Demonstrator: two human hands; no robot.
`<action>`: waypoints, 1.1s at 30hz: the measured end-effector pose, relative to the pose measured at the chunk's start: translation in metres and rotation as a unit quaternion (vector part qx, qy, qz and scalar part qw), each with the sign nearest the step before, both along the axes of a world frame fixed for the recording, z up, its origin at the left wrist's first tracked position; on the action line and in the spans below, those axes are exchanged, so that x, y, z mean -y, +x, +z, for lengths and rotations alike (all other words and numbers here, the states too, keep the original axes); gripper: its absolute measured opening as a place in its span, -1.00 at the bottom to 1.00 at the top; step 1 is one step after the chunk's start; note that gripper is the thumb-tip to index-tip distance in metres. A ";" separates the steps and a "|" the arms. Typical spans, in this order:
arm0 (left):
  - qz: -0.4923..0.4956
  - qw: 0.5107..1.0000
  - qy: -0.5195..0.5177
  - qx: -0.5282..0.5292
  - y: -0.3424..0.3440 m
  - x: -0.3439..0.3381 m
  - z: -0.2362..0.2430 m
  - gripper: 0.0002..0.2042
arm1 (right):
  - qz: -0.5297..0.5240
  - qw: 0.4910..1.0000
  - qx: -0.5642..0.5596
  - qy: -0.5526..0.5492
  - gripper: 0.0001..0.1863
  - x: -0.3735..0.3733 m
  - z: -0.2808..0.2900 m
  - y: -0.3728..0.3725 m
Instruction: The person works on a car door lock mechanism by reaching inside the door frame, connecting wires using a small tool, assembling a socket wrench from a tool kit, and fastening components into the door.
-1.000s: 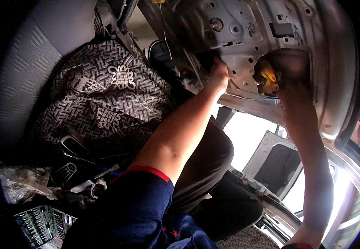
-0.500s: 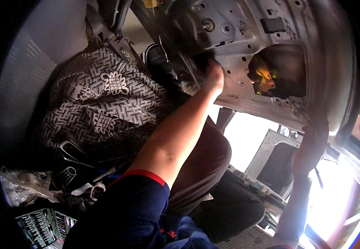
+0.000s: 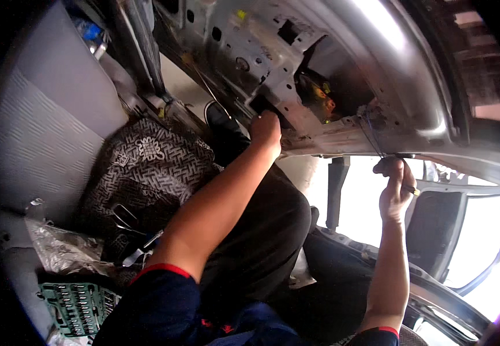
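A bare metal car door [image 3: 342,135] with its inner panel off stands before me. My left hand [image 3: 266,134] is closed at a dark slot [image 3: 264,104] in its sheet metal; what it holds, if anything, is hidden. At the door's edge my right hand [image 3: 397,183] is closed round a thin dark object [image 3: 412,190] with a yellowish end, its kind unclear. Thin dark strands [image 3: 371,135] run from the door down toward that hand. Inside the large door opening sits an orange-yellow part [image 3: 324,99].
A car seat [image 3: 48,132] stands at the left, with a patterned cloth [image 3: 163,147] beside it. Crumpled clear plastic [image 3: 65,245], a screwdriver [image 3: 134,256] and a green socket set case [image 3: 74,308] lie at the lower left. My shoe [image 3: 221,118] is near the sill.
The view has shifted, showing more seat. My right hand now shows clearly by the door's edge, its wrist raised. My left hand has backed slightly out of the slot, showing more of its fist.
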State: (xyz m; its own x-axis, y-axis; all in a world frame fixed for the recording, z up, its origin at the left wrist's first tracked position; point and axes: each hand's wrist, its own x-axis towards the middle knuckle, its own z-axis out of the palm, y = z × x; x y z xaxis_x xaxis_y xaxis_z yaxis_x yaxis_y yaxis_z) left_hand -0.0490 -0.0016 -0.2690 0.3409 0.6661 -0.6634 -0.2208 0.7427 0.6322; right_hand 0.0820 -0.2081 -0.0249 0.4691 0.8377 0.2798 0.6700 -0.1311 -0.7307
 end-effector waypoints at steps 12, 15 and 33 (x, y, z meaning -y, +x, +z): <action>-0.502 0.315 0.784 -0.187 -0.019 -0.058 0.229 -0.75 | -0.024 0.989 -0.038 0.141 -0.50 -0.022 -0.053 0.005; -0.570 0.268 0.748 -0.209 0.001 -0.059 0.242 -0.74 | -0.003 0.986 -0.051 0.156 -0.48 -0.024 -0.054 0.004; -0.698 0.100 0.671 -0.230 0.029 -0.062 0.250 -0.83 | -0.168 0.906 -0.256 0.291 -0.74 -0.032 -0.120 0.018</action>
